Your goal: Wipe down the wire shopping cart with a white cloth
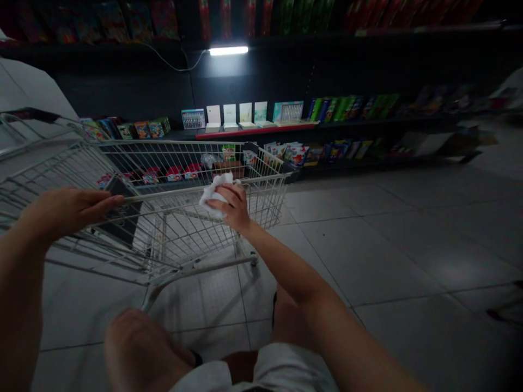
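A wire shopping cart (192,218) stands side-on in front of me. My left hand (69,209) holds its near top rail on the left, with the fingers lying along the rail. Closed around a crumpled white cloth (212,196), my right hand (235,207) presses it against the same rail, nearer the cart's right end. Part of the cloth is hidden under my fingers. A dark panel (122,215) sits inside the cart, just beyond my left hand.
Behind the cart runs a dark shelf unit (253,81) with packaged goods and a lit tube lamp (229,50). Open display boxes (247,117) line the middle shelf. A cart wheel (254,258) rests on the grey tiled floor (368,228). My knees are close to the cart.
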### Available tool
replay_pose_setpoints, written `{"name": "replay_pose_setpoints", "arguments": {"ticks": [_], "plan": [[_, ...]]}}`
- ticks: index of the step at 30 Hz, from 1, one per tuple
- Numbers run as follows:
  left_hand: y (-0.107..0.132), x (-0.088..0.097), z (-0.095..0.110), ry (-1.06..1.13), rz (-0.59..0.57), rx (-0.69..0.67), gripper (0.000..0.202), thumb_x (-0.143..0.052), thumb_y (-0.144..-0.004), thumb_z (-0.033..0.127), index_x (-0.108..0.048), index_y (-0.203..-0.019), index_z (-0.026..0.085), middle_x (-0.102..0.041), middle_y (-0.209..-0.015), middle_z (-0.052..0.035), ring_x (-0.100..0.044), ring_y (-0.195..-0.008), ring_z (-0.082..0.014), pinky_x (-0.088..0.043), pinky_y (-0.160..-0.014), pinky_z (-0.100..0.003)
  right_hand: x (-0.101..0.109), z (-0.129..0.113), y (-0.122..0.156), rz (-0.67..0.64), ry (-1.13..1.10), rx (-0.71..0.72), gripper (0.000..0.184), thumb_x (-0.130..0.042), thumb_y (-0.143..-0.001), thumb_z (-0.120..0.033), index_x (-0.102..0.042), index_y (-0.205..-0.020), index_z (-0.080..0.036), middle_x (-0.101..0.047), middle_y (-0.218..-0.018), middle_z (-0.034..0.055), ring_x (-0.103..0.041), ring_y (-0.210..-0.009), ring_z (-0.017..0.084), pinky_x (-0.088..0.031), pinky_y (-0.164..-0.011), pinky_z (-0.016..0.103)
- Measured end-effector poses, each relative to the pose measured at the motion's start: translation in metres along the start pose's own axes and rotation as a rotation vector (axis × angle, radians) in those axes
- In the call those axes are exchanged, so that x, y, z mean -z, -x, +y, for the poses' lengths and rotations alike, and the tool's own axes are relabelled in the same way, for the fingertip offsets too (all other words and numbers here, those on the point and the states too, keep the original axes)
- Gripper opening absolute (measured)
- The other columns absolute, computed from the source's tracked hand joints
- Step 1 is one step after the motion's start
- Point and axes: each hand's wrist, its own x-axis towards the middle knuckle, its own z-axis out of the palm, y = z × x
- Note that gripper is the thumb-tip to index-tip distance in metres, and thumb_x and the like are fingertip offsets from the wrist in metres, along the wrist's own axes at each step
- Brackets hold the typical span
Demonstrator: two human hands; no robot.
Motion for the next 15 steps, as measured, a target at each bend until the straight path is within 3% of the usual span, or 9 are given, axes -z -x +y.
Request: {"name": "replay_pose_setpoints", "arguments": {"ticks": [2,4,5,7,9,12,15], "plan": [[0.004,0.000,-0.003,0.038,0.032,0.026,0.064,-0.026,-0.092,0.064,-0.065,-0.126,0.026,-0.076,-0.093,-0.0036,-0.068,-0.091,-0.0235,-0.041,-0.073,-0.028,-0.002,0.002,0.026,-0.054,-0.030,0.170,0.018,-0.063,-0.093,-0.032,-0.070,-0.107,-0.041,-0.067,-0.115,-0.0030,-0.052,-0.118,0.018,-0.043,-0.105,0.040],[0.009,0.001,0.010,0.008,0.152,0.029,0.068,-0.023,-0.091,0.069,-0.068,-0.114,0.024,-0.075,-0.087,-0.0056,-0.065,-0.083,-0.0241,-0.039,-0.068,-0.029,-0.003,0.001,0.058,-0.178,-0.073,0.318,0.019,-0.061,-0.095,-0.030,-0.070,-0.107,-0.040,-0.069,-0.115,-0.0037,-0.054,-0.115,0.016,-0.045,-0.099,0.036],[0.011,0.003,0.023,-0.011,0.221,0.021,0.069,-0.022,-0.091,0.070,-0.069,-0.107,0.022,-0.074,-0.088,-0.0072,-0.064,-0.081,-0.0246,-0.038,-0.066,-0.030,-0.004,-0.001,0.075,-0.256,-0.100,0.391,0.019,-0.059,-0.096,-0.028,-0.070,-0.107,-0.039,-0.069,-0.115,-0.0039,-0.055,-0.115,0.016,-0.045,-0.096,0.035],[0.010,0.005,0.054,0.044,0.293,-0.129,0.067,-0.023,-0.092,0.068,-0.068,-0.107,0.021,-0.074,-0.097,-0.0094,-0.065,-0.087,-0.0243,-0.038,-0.067,-0.031,-0.006,-0.009,0.104,-0.401,-0.149,0.517,0.022,-0.056,-0.097,-0.022,-0.070,-0.105,-0.036,-0.070,-0.114,-0.0044,-0.056,-0.115,0.014,-0.045,-0.096,0.033],[0.005,0.007,0.083,0.068,0.275,-0.255,0.068,-0.021,-0.092,0.069,-0.067,-0.112,0.022,-0.073,-0.110,-0.0102,-0.066,-0.095,-0.0255,-0.040,-0.070,-0.031,-0.007,-0.018,0.119,-0.493,-0.175,0.598,0.024,-0.053,-0.097,-0.018,-0.069,-0.104,-0.034,-0.070,-0.112,-0.0049,-0.058,-0.113,0.013,-0.045,-0.096,0.032],[-0.007,0.008,0.108,0.008,0.118,-0.266,0.077,-0.017,-0.089,0.075,-0.070,-0.113,0.025,-0.074,-0.110,-0.0112,-0.067,-0.099,-0.0300,-0.044,-0.077,-0.034,-0.012,-0.037,0.104,-0.496,-0.197,0.655,0.022,-0.050,-0.098,-0.022,-0.069,-0.102,-0.033,-0.070,-0.111,-0.0043,-0.059,-0.104,0.013,-0.046,-0.088,0.031],[-0.014,0.006,0.109,-0.010,0.027,-0.220,0.083,-0.016,-0.086,0.080,-0.074,-0.110,0.026,-0.075,-0.102,-0.0110,-0.068,-0.098,-0.0309,-0.045,-0.083,-0.035,-0.027,-0.065,0.061,-0.424,-0.201,0.581,0.023,-0.051,-0.099,-0.029,-0.064,-0.117,-0.036,-0.065,-0.126,-0.0012,-0.056,-0.112,0.016,-0.046,-0.089,0.033]]}}
